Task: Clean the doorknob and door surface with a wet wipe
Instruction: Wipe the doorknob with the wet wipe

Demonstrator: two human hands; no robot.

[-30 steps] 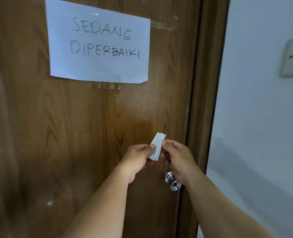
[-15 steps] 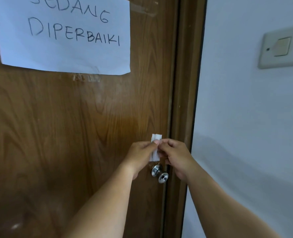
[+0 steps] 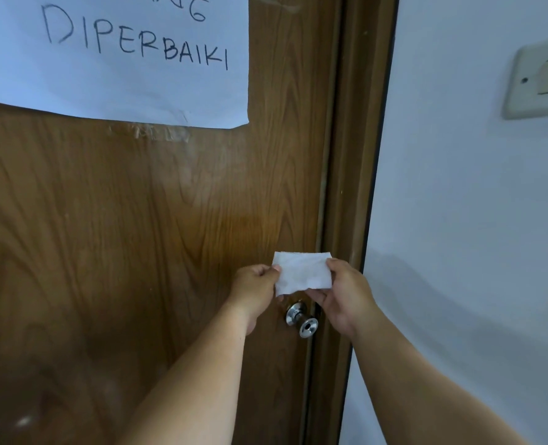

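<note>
Wet wipe (image 3: 303, 270) stretched flat between both hands, just above the doorknob (image 3: 301, 318), near the door's (image 3: 138, 236) right edge. Left hand (image 3: 255, 285) pinching the wipe's left edge between thumb and fingers; right hand (image 3: 341, 292) pinching the right edge, remaining fingers loosely curled beneath. Not yet touching knob or wood, as far as can be told. Likely very light, limp and damp: prone to folding on itself, clinging to skin, tearing if pulled hard. Best gripped by opposite edges for opening, then bunched into the palm for wiping. Knob round, polished metal, probably slippery once wet; wrapping the wipe around it and twisting should work. Paper sign (image 3: 115, 59) taped high on the door, worth keeping dry.
</note>
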